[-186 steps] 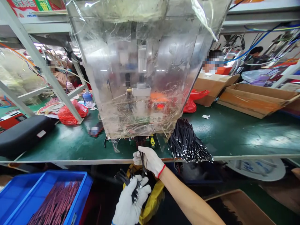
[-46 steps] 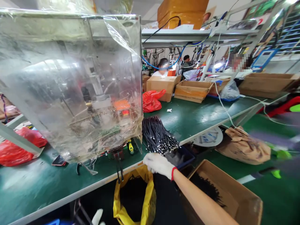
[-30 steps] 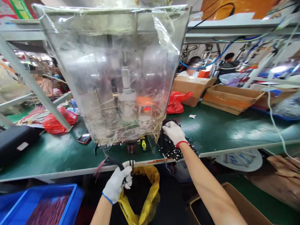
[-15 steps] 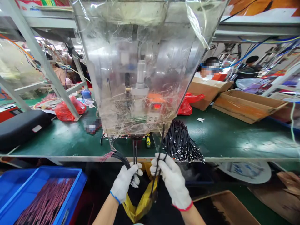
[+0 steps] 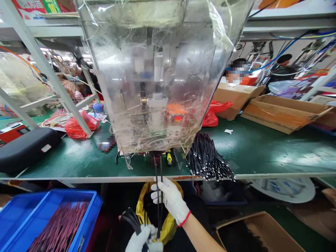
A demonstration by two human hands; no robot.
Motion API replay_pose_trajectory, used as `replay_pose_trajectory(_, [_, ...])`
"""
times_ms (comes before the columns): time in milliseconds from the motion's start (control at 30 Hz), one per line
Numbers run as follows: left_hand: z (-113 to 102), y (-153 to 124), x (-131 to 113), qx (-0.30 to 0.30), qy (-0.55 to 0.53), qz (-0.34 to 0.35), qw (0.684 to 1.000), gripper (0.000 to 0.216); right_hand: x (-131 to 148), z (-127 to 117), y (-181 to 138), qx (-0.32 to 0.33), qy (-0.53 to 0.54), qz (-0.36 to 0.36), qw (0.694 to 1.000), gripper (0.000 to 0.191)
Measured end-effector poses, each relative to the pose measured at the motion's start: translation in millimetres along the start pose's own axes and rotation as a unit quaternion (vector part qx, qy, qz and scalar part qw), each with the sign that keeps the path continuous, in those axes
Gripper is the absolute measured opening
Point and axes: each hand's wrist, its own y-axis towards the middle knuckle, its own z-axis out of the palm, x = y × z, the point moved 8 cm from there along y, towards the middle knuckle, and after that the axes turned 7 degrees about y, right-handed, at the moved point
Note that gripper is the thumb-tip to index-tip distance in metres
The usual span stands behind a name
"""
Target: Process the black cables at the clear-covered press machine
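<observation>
My right hand (image 5: 172, 200), in a white glove with a red cuff, is closed around two thin black cables (image 5: 158, 168) that run up to the underside of the machine. Lower down, at the bottom of the picture, my gloved left hand (image 5: 140, 240) is closed on a bundle of black cables (image 5: 131, 218), whose ends fan out to the left. Behind both hands a yellow bag (image 5: 140, 203) hangs open below the bench edge. The machine's clear plastic cover (image 5: 126, 87) rises above my hands, scuffed and taped.
Black cables lie in a pile (image 5: 207, 157) on the green bench (image 5: 262, 150), right of the machine. A blue bin (image 5: 97, 201) with reddish wires is at lower left; a cardboard box (image 5: 273, 231) is at lower right. A yellow-black tool (image 5: 169, 158) lies under the cover. People sit across the bench.
My left hand has dropped lower with its cable bundle. My right hand has moved left from the machine's right side onto the two cables beneath its middle.
</observation>
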Motion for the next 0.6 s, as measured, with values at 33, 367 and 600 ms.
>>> replay_pose_trajectory(33, [9.1, -2.1, -4.7, -0.017, -0.037, -0.02, 0.999, 0.04, 6.8, 5.0, 7.4, 0.003, 0.002, -0.003, 1.0, 0.044])
replay_pose_trajectory(367, [70.1, -22.4, -68.1, -0.076, -0.174, -0.009, 0.982, 0.044, 28.0, 20.3, 33.9, 0.04, -0.035, 0.094, 0.994, 0.031])
replay_pose_trajectory(600, [66.2, -19.0, -68.9, -0.06, -0.15, 0.007, 0.987, 0.044, 39.4, 18.0, 47.4, -0.016, -0.013, 0.043, 0.999, 0.021])
